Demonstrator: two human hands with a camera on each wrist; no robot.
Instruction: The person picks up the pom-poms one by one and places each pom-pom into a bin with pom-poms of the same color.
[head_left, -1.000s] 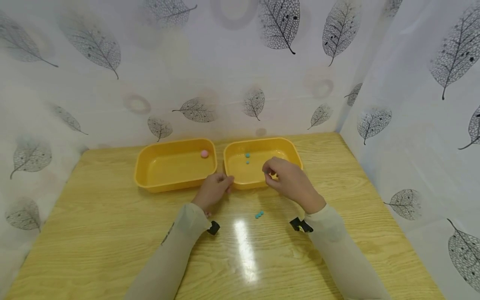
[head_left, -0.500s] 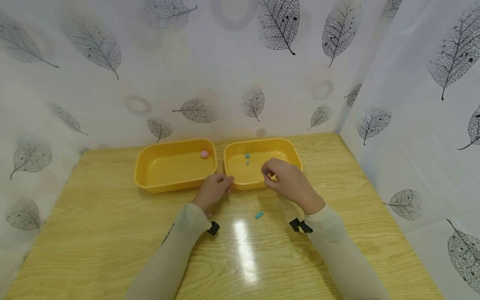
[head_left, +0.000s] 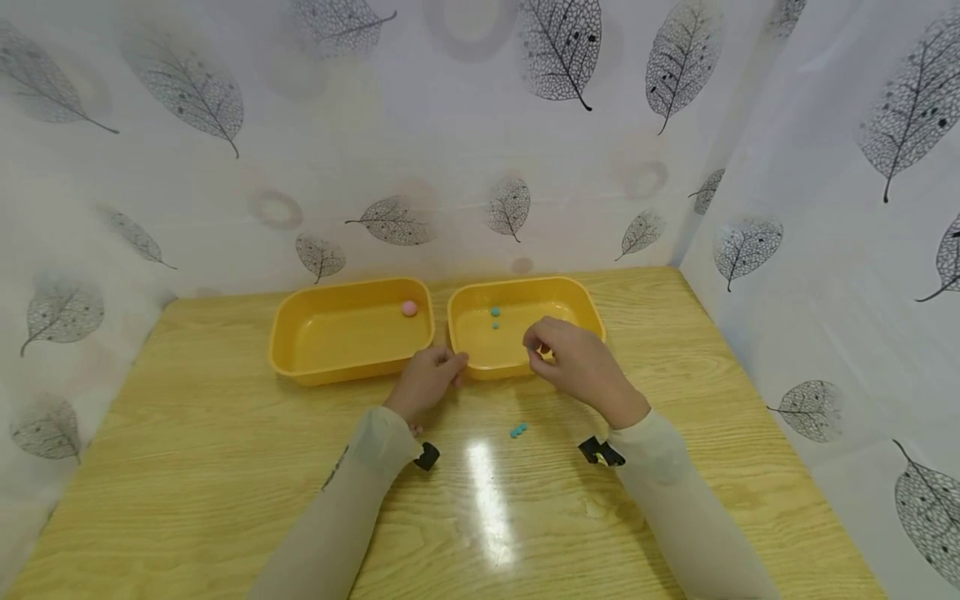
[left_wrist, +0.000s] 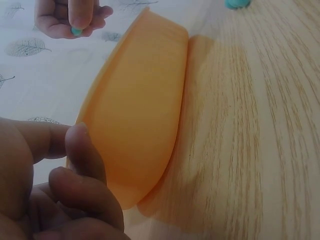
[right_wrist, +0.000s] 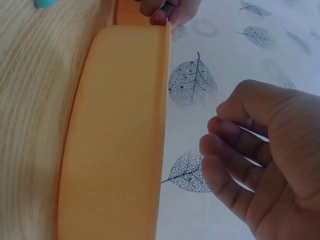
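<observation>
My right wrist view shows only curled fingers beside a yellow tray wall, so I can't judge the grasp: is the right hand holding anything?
Observer: Yes. The left wrist view shows the right hand pinching a small teal bead at its fingertips.
Operator: What lies inside this tray?
Observer: In the head view, the right tray holds two teal beads.
Operator: And the tray next to it?
Observer: The left tray holds one pink ball, near its far right corner.
</observation>
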